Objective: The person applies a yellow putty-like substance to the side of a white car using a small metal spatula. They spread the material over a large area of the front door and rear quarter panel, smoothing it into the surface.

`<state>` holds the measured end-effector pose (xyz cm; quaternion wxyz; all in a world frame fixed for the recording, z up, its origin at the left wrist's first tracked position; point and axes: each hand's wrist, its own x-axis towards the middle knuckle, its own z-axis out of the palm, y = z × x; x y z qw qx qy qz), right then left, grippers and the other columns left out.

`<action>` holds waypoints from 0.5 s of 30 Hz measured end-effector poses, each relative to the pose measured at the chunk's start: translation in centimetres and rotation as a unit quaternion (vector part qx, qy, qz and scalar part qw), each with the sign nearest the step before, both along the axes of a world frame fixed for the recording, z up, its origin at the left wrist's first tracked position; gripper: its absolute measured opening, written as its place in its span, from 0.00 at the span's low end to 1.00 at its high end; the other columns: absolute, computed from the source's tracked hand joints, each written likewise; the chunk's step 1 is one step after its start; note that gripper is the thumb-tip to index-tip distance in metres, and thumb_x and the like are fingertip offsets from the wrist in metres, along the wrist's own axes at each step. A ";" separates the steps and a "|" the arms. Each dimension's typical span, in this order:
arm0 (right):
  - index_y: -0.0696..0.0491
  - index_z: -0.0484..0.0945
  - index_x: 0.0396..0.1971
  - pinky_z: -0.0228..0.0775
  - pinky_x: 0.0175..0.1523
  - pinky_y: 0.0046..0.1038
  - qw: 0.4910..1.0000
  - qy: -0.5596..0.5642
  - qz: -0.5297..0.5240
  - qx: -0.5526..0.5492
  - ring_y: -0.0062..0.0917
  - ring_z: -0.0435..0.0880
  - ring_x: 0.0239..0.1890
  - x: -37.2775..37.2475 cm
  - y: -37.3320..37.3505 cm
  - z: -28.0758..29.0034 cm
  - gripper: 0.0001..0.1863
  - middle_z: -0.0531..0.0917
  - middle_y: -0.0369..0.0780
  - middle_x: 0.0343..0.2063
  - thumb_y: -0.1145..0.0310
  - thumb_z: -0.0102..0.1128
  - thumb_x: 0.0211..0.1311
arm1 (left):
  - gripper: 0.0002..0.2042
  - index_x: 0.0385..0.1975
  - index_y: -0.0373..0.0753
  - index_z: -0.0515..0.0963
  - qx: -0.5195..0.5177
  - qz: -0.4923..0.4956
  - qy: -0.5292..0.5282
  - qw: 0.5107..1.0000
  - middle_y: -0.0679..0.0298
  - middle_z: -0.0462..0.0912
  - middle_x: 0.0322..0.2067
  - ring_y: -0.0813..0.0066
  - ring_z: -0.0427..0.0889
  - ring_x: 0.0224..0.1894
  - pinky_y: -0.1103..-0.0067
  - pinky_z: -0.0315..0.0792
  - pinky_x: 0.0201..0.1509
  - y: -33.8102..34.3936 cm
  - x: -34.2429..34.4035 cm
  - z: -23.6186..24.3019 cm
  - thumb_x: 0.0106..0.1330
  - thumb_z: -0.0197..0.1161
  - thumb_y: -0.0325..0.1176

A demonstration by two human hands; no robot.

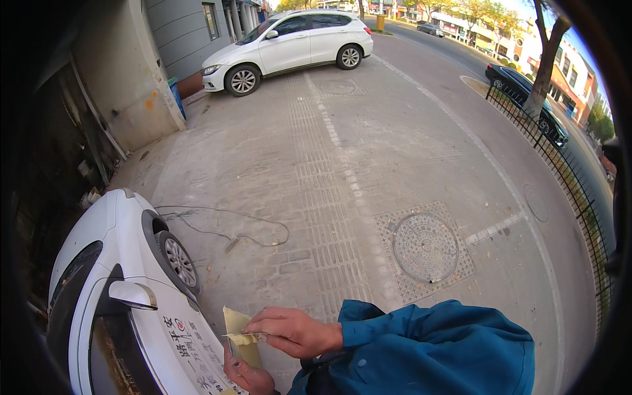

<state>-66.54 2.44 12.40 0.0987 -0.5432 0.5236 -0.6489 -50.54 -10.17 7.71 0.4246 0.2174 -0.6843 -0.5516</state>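
Observation:
A pale yellow sheet [236, 320], stiff like paper, is creased or folded between my hands near the bottom of the view. My right hand [289, 330] comes in from the right in a blue sleeve and pinches the sheet at its folded edge. Lower down, my left hand [249, 375] grips the same sheet from beneath, thumb against it; some of its fingers are hidden. Just left of my hands is the white car [151, 309], its side door printed with dark characters and its mirror [133, 294] sticking out.
A thin dark cable [263, 217] lies looped on the paving beyond the front wheel [179, 260]. A round manhole cover [425, 247] is set in the ground to the right. Farther off stand a white SUV [289, 43], a black railing [546, 141] and a tree [545, 62].

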 end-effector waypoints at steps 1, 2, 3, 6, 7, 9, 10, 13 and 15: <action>0.58 0.80 0.61 0.79 0.57 0.39 1.000 0.024 0.001 0.000 0.46 0.84 0.53 -0.1 0.2 -0.2 0.19 0.83 0.48 0.52 0.78 0.58 0.72 | 0.36 0.68 0.20 0.71 0.005 0.015 0.015 1.000 0.44 0.80 0.61 0.55 0.81 0.61 0.66 0.77 0.64 -0.3 -0.5 0.0 0.86 0.39 0.55; 0.58 0.79 0.61 0.79 0.57 0.39 0.999 0.048 0.002 0.003 0.46 0.83 0.53 -0.1 0.4 -0.4 0.19 0.83 0.48 0.53 0.78 0.58 0.71 | 0.35 0.69 0.21 0.69 0.015 -0.032 0.015 0.999 0.45 0.78 0.63 0.56 0.80 0.63 0.66 0.75 0.66 -0.9 -0.5 0.4 0.87 0.38 0.53; 0.57 0.79 0.61 0.79 0.57 0.39 0.998 0.069 0.008 0.012 0.45 0.83 0.53 -0.2 0.5 -0.6 0.20 0.83 0.48 0.53 0.79 0.59 0.71 | 0.35 0.69 0.21 0.69 0.017 -0.035 0.010 0.999 0.45 0.79 0.63 0.57 0.79 0.63 0.66 0.74 0.67 -1.2 -0.8 0.6 0.88 0.37 0.54; 0.56 0.80 0.60 0.80 0.56 0.40 0.996 0.086 0.016 0.003 0.44 0.83 0.54 -0.3 0.5 -1.4 0.20 0.83 0.46 0.53 0.79 0.61 0.69 | 0.36 0.70 0.21 0.69 0.033 -0.038 0.002 0.999 0.46 0.78 0.63 0.57 0.79 0.64 0.67 0.71 0.71 -2.1 -1.2 1.2 0.88 0.37 0.55; 0.56 0.81 0.60 0.79 0.57 0.40 0.995 0.091 0.030 0.020 0.44 0.83 0.55 -0.5 0.6 -1.7 0.20 0.84 0.46 0.53 0.81 0.60 0.69 | 0.36 0.70 0.22 0.69 0.046 -0.038 0.005 0.998 0.46 0.78 0.64 0.57 0.79 0.65 0.67 0.70 0.72 -2.5 -1.4 1.2 0.88 0.37 0.55; 0.55 0.81 0.60 0.78 0.60 0.39 0.992 0.099 0.060 0.044 0.43 0.83 0.57 -0.8 0.9 -2.2 0.21 0.84 0.45 0.54 0.83 0.59 0.70 | 0.36 0.70 0.22 0.69 0.042 -0.005 -0.004 0.999 0.45 0.76 0.65 0.56 0.78 0.66 0.67 0.69 0.73 -2.9 -1.6 1.0 0.88 0.36 0.56; 0.55 0.81 0.60 0.78 0.61 0.39 0.991 0.109 0.060 0.047 0.43 0.83 0.57 -1.1 1.0 -2.4 0.20 0.84 0.45 0.54 0.83 0.59 0.70 | 0.36 0.70 0.22 0.69 0.025 0.028 -0.016 0.999 0.45 0.76 0.66 0.56 0.77 0.66 0.66 0.69 0.73 -3.1 -1.6 0.8 0.88 0.36 0.55; 0.55 0.82 0.59 0.78 0.61 0.39 0.990 0.120 0.049 0.049 0.43 0.83 0.56 -1.9 1.4 -2.4 0.19 0.84 0.44 0.53 0.82 0.59 0.71 | 0.36 0.71 0.22 0.68 -0.012 0.105 -0.011 0.994 0.44 0.73 0.67 0.54 0.76 0.68 0.64 0.68 0.74 -4.3 -1.2 0.6 0.88 0.37 0.55; 0.54 0.82 0.57 0.78 0.60 0.39 0.995 0.091 0.023 0.033 0.44 0.83 0.54 -2.8 2.0 -1.8 0.17 0.84 0.44 0.51 0.82 0.59 0.71 | 0.35 0.72 0.22 0.66 0.010 0.167 0.011 0.986 0.44 0.73 0.68 0.53 0.75 0.68 0.64 0.67 0.75 -5.3 -1.0 0.8 0.88 0.38 0.54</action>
